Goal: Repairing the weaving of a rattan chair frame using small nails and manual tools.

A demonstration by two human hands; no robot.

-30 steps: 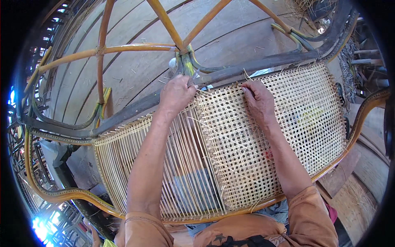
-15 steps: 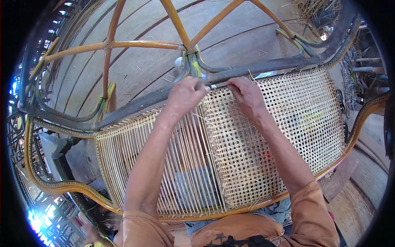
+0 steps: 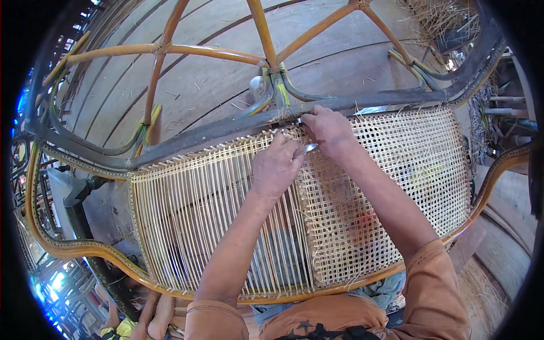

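A rattan seat frame lies across my lap. Its right panel [image 3: 391, 164] is woven in open cane mesh, while the left panel [image 3: 187, 226] has only strands running from front to back. Over the border between the panels, my left hand [image 3: 275, 167] is closed around a small shiny metal tool [image 3: 308, 148] with a blade-like end; its exact kind is unclear. My right hand [image 3: 328, 130] is close by, fingers pinched at the dark far rail [image 3: 209, 133] where the mesh meets it. What those fingers hold is hidden.
Beyond the rail rise brown rattan poles [image 3: 215, 52] and a joint with green-yellow curved pieces [image 3: 280, 90]. Grey floorboards [image 3: 215, 22] carry scattered cane scraps. A curved rattan front rail [image 3: 122, 263] runs near my body. Another person's bare legs [image 3: 161, 314] show at lower left.
My left hand has come nearer and slightly right, and the metal tool now shows in it. My right hand has shifted a little left along the rail.
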